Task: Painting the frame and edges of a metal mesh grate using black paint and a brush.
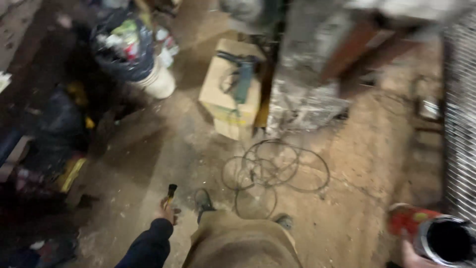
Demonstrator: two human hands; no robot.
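Observation:
My left hand (pixel 167 211) hangs low over the dirt floor, shut on a small dark-tipped tool with a yellowish handle (pixel 171 192), perhaps a brush. At the lower right corner my right hand (pixel 414 255) grips a red open-topped metal can (pixel 431 232); only a few fingers show below it. A dark sleeve covers my left arm, and my tan trouser leg (pixel 238 243) fills the bottom centre. The picture is blurred by motion.
Coils of thin wire (pixel 272 171) lie on the floor ahead. A cardboard box (pixel 230 89) carries a dark tool. A white bucket with a rubbish bag (pixel 134 54) stands at upper left. Clutter lines the left side; wire mesh (pixel 461 124) stands at right.

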